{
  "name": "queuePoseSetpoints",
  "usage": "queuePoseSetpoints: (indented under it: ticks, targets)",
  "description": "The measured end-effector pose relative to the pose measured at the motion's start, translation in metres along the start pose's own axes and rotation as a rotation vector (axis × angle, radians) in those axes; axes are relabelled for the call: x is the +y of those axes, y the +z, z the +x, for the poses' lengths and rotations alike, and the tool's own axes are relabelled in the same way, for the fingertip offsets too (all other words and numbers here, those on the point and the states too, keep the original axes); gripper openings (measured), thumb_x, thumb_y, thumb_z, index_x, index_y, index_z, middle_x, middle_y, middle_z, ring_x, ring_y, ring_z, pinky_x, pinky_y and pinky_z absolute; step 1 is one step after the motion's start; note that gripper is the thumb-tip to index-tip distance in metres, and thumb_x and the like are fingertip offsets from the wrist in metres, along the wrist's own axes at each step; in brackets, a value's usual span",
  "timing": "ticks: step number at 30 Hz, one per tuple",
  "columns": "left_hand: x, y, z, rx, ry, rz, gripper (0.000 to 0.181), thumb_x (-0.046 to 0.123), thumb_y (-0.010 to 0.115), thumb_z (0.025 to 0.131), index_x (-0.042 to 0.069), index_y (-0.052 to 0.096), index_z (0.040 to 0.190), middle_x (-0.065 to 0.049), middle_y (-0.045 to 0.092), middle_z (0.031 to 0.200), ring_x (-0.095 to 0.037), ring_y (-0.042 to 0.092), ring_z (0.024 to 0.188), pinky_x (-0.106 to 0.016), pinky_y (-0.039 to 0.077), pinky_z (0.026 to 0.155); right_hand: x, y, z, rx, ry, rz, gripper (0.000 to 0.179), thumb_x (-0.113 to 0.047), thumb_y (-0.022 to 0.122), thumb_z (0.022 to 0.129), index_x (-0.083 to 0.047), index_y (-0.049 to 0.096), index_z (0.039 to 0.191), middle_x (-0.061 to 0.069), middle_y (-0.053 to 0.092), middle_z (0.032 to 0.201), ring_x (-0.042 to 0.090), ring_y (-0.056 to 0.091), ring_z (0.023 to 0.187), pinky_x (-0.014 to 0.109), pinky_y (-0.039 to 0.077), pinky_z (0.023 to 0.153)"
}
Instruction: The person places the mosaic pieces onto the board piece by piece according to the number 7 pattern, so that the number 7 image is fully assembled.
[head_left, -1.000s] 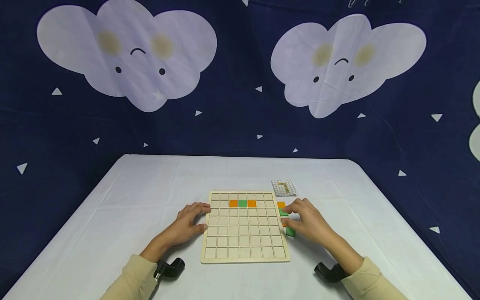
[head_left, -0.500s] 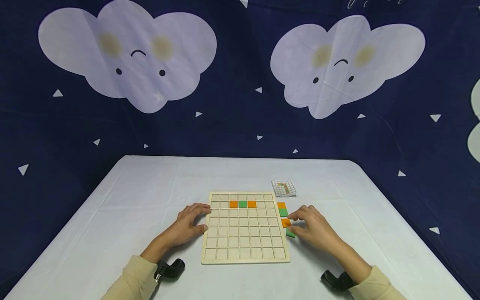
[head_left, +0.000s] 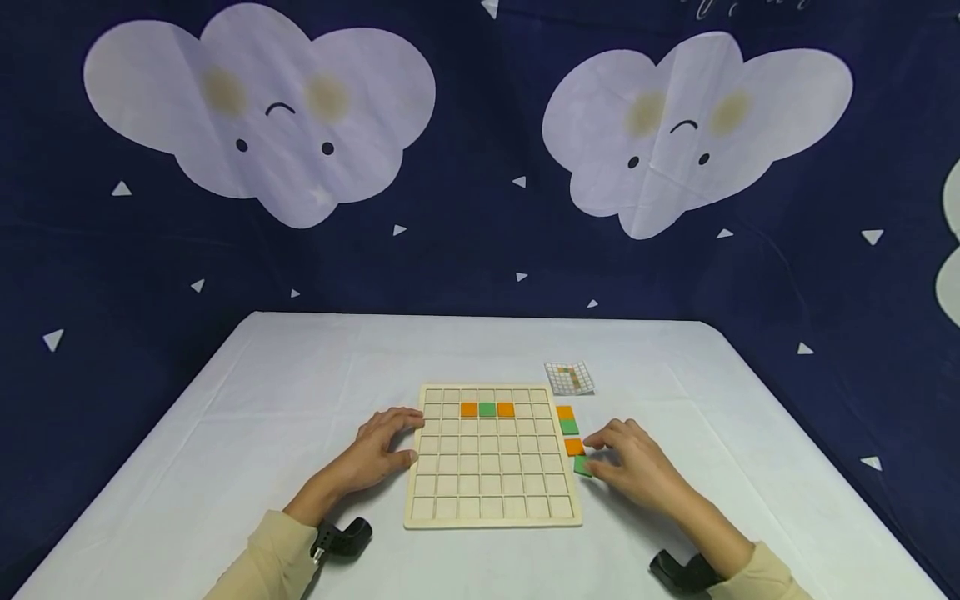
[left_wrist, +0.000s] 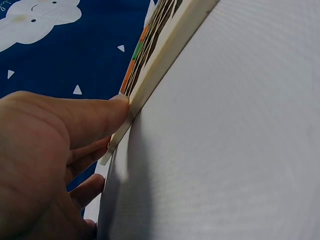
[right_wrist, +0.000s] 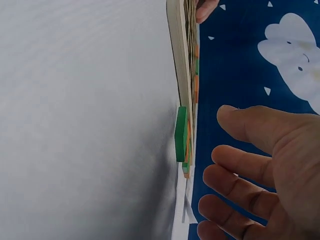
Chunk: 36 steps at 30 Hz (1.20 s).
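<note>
A pale wooden grid board [head_left: 491,464] lies on the table. My left hand [head_left: 366,454] rests at its left side; in the left wrist view the thumb [left_wrist: 95,117] touches the board's edge. One row holds an orange tile [head_left: 469,410], a green tile [head_left: 487,410] and another orange tile [head_left: 506,410]. Loose orange and green tiles line the board's right side, the nearest being a green tile [head_left: 582,467] below an orange one [head_left: 574,447]. Beside these hovers my right hand [head_left: 633,468], its fingers relaxed and apart, holding nothing; the right wrist view shows a gap between it and the green tile [right_wrist: 181,135].
A small card [head_left: 570,378] printed with a coloured grid pattern lies past the board's upper right corner. White cloth covers the table [head_left: 330,358]. Behind it hangs a dark blue curtain [head_left: 480,250] with clouds. Black cameras [head_left: 345,537] sit on both wrists.
My right hand has drawn back to the right and towards me, uncovering the loose tiles it overlapped. The left hand stays at the board's edge.
</note>
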<state>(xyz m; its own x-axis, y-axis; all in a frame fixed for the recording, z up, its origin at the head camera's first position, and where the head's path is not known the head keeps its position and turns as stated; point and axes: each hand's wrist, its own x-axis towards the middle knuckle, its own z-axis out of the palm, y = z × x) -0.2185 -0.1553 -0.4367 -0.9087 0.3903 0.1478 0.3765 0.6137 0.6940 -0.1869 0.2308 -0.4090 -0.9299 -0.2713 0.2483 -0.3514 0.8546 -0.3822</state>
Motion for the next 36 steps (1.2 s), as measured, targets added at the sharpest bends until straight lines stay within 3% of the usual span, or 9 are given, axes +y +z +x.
queuePoseSetpoints:
  ticks: [10, 19, 28, 36]
  targets:
    - [0.0015, 0.0032, 0.0020, -0.010, -0.009, -0.022, 0.044, 0.009, 0.067, 0.083, 0.006, 0.056, 0.125, -0.010, 0.048, 0.139, -0.036, 0.032, 0.137, -0.059, 0.010, 0.112, 0.0020, -0.0029, -0.0018, -0.029, 0.046, -0.019, 0.026, -0.025, 0.077, 0.074, -0.016, 0.071, 0.097, -0.007, 0.061, 0.090, 0.011, 0.050, 0.090, 0.036, 0.044, 0.080]
    - [0.0020, 0.0043, 0.0023, -0.008, -0.005, -0.021, 0.043, 0.008, 0.067, 0.082, 0.006, 0.056, 0.124, -0.010, 0.049, 0.138, -0.036, 0.034, 0.135, -0.058, 0.013, 0.111, 0.0041, -0.0027, -0.0042, -0.055, 0.065, -0.043, 0.027, -0.027, 0.078, 0.073, -0.016, 0.070, 0.097, -0.008, 0.060, 0.091, 0.009, 0.046, 0.086, 0.030, 0.041, 0.074]
    - [0.0029, 0.0008, 0.0006, -0.008, 0.006, -0.020, 0.043, 0.008, 0.067, 0.083, 0.004, 0.056, 0.124, -0.012, 0.049, 0.138, -0.037, 0.033, 0.137, -0.060, 0.009, 0.113, 0.0031, -0.0005, -0.0027, -0.080, 0.070, -0.063, 0.029, -0.026, 0.079, 0.071, -0.016, 0.070, 0.097, -0.006, 0.061, 0.091, 0.010, 0.046, 0.087, 0.032, 0.042, 0.077]
    - [0.0014, 0.0011, -0.0001, -0.001, -0.014, -0.012, 0.044, 0.009, 0.068, 0.082, 0.007, 0.057, 0.125, -0.008, 0.049, 0.138, -0.034, 0.035, 0.134, -0.057, 0.016, 0.110, 0.0053, 0.0030, -0.0028, -0.097, 0.076, -0.075, 0.026, -0.027, 0.078, 0.071, -0.016, 0.070, 0.094, -0.008, 0.056, 0.084, 0.008, 0.042, 0.082, 0.028, 0.039, 0.071]
